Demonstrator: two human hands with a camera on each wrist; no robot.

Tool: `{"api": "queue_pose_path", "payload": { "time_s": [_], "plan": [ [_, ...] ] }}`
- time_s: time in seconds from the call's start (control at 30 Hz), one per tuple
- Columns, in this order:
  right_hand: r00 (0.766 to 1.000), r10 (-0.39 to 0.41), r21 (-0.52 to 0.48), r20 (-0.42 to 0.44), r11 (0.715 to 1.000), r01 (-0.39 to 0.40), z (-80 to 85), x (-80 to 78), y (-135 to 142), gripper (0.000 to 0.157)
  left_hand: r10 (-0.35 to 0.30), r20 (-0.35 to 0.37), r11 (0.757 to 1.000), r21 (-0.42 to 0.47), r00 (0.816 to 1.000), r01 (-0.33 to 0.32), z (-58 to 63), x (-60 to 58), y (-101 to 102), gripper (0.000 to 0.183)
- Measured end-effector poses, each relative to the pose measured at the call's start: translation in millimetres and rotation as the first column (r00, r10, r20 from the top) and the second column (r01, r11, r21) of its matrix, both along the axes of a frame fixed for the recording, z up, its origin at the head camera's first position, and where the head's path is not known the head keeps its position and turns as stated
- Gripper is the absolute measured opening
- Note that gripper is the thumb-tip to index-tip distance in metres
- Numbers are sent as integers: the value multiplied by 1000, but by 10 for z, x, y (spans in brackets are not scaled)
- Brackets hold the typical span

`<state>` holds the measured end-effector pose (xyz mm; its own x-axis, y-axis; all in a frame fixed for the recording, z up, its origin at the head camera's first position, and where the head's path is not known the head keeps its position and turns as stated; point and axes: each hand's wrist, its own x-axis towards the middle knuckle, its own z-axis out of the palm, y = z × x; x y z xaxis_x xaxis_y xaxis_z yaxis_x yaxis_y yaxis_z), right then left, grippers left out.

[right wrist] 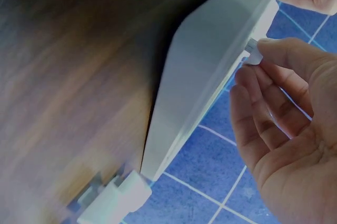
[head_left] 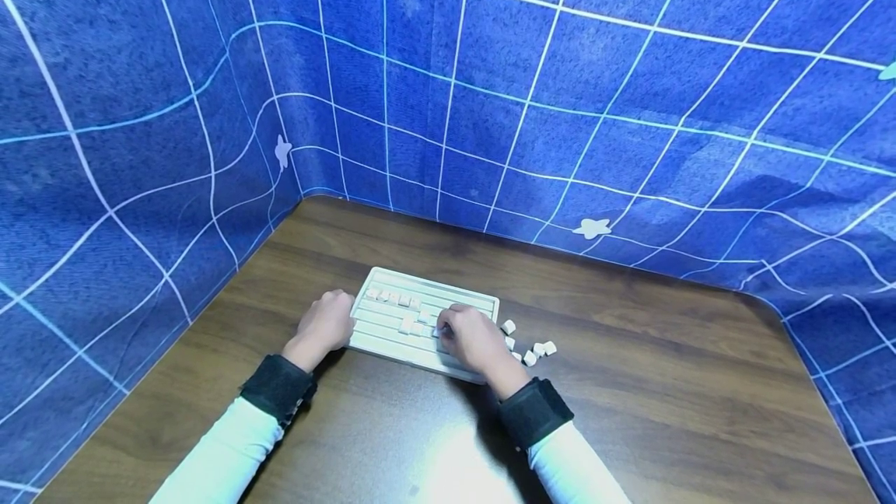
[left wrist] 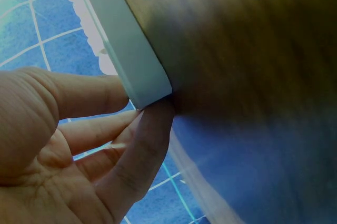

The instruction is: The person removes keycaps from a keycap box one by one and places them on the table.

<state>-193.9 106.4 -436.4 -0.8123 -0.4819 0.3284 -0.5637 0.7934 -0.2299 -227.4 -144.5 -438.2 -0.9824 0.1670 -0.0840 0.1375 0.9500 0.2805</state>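
A shallow white ridged tray point(head_left: 392, 341) lies on the table. At its left end my left hand point(head_left: 327, 327) grips the edge; in the left wrist view, thumb and fingers meet at a corner of the tray point(left wrist: 139, 66). My right hand point(head_left: 474, 339) is over the tray's right half. Between its thumb and fingertips it pinches a small white block point(right wrist: 254, 53), close over the tray's surface, with the other fingers loosely bent. Several similar white blocks point(head_left: 404, 301) stand in a row along an upper groove, and others point(head_left: 407, 326) sit in the middle.
Several loose white blocks point(head_left: 539, 350) lie on the brown wooden table point(head_left: 651, 379) just right of the tray, beside the right wrist. A blue cloth with white grid lines point(head_left: 504, 99) hangs along the table's back and left sides.
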Motion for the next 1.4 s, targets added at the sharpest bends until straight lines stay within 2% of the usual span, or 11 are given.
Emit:
{"api": "queue_pose_path", "payload": {
  "time_s": [0.33, 0.73, 1.1, 1.4],
  "plan": [
    [999, -30, -4, 29, 1000, 30, 6, 69, 169, 11, 11, 18, 1000, 5, 1000, -11, 3, -3, 0, 22],
    [999, -38, -68, 26, 997, 39, 88, 90, 445, 12, -1, 16, 1000, 4, 1000, 1, 1, -16, 1, 22],
    [994, -93, -69, 53, 993, 97, 20, 134, 689, 11, -7, -5, 1000, 11, 1000, 7, -3, 12, -14, 22],
    [991, -137, -88, 1, 987, 137, -5, 136, 896, 13, 6, 20, 1000, 7, 1000, -6, 20, -6, 5, 24]
  ]
}}
